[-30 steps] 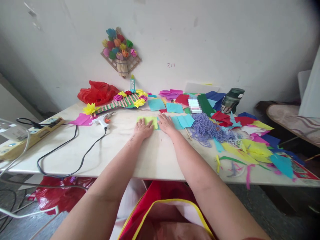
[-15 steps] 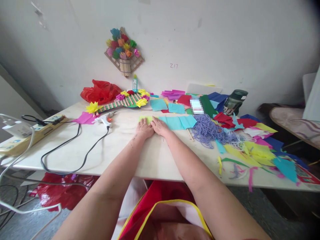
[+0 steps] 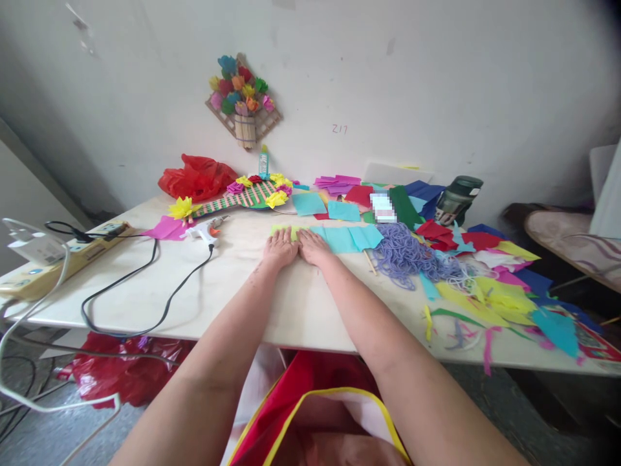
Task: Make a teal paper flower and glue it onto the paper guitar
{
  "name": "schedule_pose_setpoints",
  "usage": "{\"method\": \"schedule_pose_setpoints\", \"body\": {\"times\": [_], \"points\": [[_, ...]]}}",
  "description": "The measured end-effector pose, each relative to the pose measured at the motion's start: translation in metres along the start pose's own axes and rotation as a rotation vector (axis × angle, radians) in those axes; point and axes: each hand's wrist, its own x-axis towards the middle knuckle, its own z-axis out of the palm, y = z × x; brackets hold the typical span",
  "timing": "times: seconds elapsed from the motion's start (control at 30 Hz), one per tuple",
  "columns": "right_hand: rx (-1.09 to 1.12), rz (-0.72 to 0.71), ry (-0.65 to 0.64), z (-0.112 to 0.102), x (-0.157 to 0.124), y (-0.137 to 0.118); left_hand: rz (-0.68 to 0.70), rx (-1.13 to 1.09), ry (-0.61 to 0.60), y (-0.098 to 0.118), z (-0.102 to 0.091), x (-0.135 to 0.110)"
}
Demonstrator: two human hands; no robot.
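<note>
Head view, frame centre: right hand (image 3: 313,248) slides left beside left hand (image 3: 281,247), both flat, unclenched, together apparently pinning yellow-green paper (image 3: 275,228).

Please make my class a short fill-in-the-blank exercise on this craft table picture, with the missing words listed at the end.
1. The left hand and right hand lie palm ____ on the paper.
2. The glue gun lies to the ____ of both hands.
3. The flower at the thin end of the guitar-shaped craft is ____.
4. The yarn lies to the ____ of both hands.

Missing words: down; left; yellow; right.
</note>
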Motion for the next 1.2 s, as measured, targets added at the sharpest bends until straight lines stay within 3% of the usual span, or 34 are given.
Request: {"method": "schedule_pose_setpoints", "body": {"times": [0.13,0.27,0.33,0.7,1.2], "points": [[-0.009,0.010,-0.013,0.001,0.002,0.000,-0.009,-0.147,0.153,-0.009,-0.002,0.003],[0.005,0.030,-0.003,0.003,0.004,0.000,-0.298,-0.295,0.381,-0.026,-0.015,0.004],[0.005,0.036,-0.005,0.003,0.005,0.000,-0.432,-0.300,0.420,-0.034,-0.021,0.004],[-0.004,0.036,0.006,0.004,0.004,0.000,-0.540,-0.106,0.328,-0.045,-0.022,0.007],[0.011,0.043,-0.007,0.003,0.004,0.000,-0.402,-0.007,0.079,-0.057,-0.029,0.008]]}}
